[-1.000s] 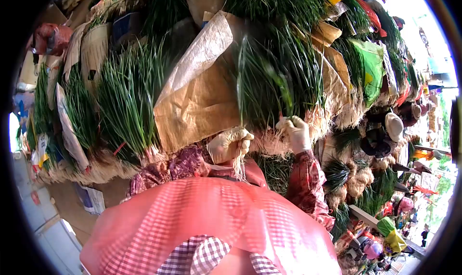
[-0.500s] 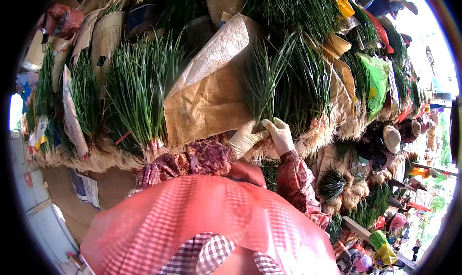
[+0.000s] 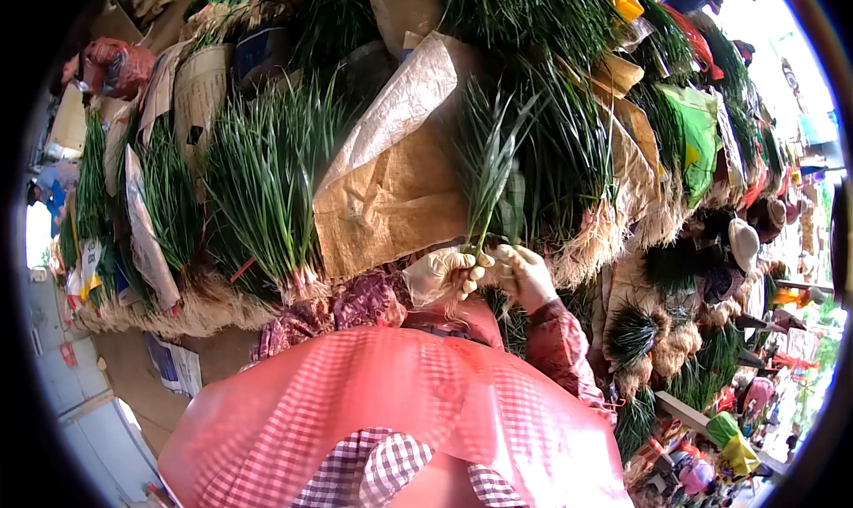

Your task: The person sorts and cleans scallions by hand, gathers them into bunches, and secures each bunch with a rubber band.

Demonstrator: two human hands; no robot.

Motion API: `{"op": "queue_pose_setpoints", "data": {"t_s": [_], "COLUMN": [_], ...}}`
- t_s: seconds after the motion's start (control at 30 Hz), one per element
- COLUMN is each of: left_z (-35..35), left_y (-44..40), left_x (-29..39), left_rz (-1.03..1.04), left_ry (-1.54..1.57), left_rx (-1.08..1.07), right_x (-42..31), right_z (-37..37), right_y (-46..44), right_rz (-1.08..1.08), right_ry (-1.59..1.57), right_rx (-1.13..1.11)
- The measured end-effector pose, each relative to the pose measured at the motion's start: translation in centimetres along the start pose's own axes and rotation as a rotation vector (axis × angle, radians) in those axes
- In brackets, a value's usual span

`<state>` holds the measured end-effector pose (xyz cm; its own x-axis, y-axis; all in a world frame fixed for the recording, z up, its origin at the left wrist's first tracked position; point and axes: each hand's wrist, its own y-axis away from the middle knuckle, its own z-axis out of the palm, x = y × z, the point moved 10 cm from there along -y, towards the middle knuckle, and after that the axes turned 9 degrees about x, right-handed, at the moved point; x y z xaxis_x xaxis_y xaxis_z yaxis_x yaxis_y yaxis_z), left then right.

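My gloved left hand [image 3: 442,275] is closed around a small bunch of green onions [image 3: 487,175]. The leaves point up and away from me, and thin roots hang below the fingers. Right beside it my gloved right hand [image 3: 526,277] is closed, with a blurred green leaf [image 3: 513,208] rising from its fingertips. Motion partly smears those fingertips. Beyond the hands lies a brown woven sheet [image 3: 391,210] with a pale folded flap. A thick pile of green onions [image 3: 569,144] lies just past my right hand, its pale roots facing me.
More green onions [image 3: 267,179] stand left of the sheet. A green plastic sheet [image 3: 693,139] and other wrapped bundles line the right. Pale cabinets [image 3: 98,428] are at lower left. Several people work at far right, one in a pale hat [image 3: 744,244]. A red apron [image 3: 382,384] covers my front.
Both hands have come slightly nearer to me. My left fingers have curled round the bunch's lower ends, and my right hand has shifted a little away to the right, now blurred.
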<state>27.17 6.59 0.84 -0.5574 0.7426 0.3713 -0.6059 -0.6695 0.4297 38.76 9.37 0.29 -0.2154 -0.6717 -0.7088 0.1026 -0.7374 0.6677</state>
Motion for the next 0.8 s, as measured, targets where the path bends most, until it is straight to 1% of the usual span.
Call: {"op": "queue_pose_setpoints", "data": {"t_s": [0.03, 0.07, 0.1, 0.17, 0.2, 0.23, 0.3, 0.33, 0.37, 0.43, 0.47, 0.5, 0.57, 0.6, 0.63, 0.67, 0.73, 0.77, 0.8], "left_z": [1.4, 0.7, -0.1, -0.2, 0.3, 1.1, 2.8, 3.0, 3.3, 3.3, 3.1, 3.3, 3.5, 4.2, 4.3, 5.3, 5.7, 5.8, 5.7], "left_y": [0.7, 0.1, -0.4, -0.2, 0.2, 0.3, 0.8, 1.0, 1.0, 0.6, 0.6, 0.6, 0.5, 0.6, 0.9, 1.6, 1.9, 1.9, 1.8], "left_x": [0.6, -0.9, -2.5, -1.9, -1.6, -1.4, -0.8, -1.3, -1.7, -2.7, -3.3, -2.9, -1.9, -1.2, -0.6, 0.3, 1.4, 1.2, 1.2], "left_rz": [0.023, -0.061, -0.144, -0.132, -0.169, -0.162, -0.148, -0.205, -0.223, -0.231, -0.243, -0.164, -0.111, -0.102, -0.071, -0.039, 0.016, -0.004, -0.017], "left_ry": [-0.091, -0.095, -0.096, 0.063, 0.07, 0.1, 0.165, 0.228, 0.264, 0.302, 0.326, 0.266, 0.263, 0.222, 0.202, 0.18, 0.161, 0.171, 0.182], "left_rx": [0.026, 0.002, -0.019, 0.102, 0.132, 0.033, -0.178, -0.165, -0.248, -0.238, -0.184, -0.168, -0.078, -0.141, -0.12, -0.101, -0.115, -0.139, -0.155], "right_x": [0.2, 1.8, 0.8, 0.4, -0.4, -0.4, -1.4, -1.0, -0.7, 1.0, 0.9, 0.8, -2.0, -3.3, -4.5, -5.0, -2.4, -1.0, 1.1], "right_z": [1.7, 3.1, 3.9, 3.7, 3.8, 2.9, 0.3, -1.8, -2.2, -1.3, 1.0, 3.3, 3.1, 2.2, 0.3, -2.8, -8.6, -11.4, -13.1], "right_y": [0.4, -0.8, -0.6, -1.6, -1.2, -1.0, -0.5, -0.7, -0.1, 0.4, 0.6, 1.1, 1.5, 2.4, 4.3, 5.1, 7.0, 8.3, 8.6], "right_rz": [0.051, 0.094, 0.088, -0.002, -0.087, -0.119, -0.215, -0.179, -0.084, 0.045, 0.06, 0.081, -0.171, -0.208, -0.189, -0.225, 0.027, 0.155, 0.157], "right_ry": [-0.02, -0.197, -0.246, -0.213, -0.256, -0.219, -0.292, -0.159, -0.116, -0.171, -0.209, -0.243, -0.173, -0.068, 0.061, 0.025, 0.626, 0.913, 1.423], "right_rx": [-0.023, -0.155, -0.018, 0.015, -0.065, -0.027, -0.013, 0.121, 0.129, 0.132, 0.001, -0.132, -0.035, 0.041, 0.118, 0.239, 0.274, 0.225, 0.056]}}
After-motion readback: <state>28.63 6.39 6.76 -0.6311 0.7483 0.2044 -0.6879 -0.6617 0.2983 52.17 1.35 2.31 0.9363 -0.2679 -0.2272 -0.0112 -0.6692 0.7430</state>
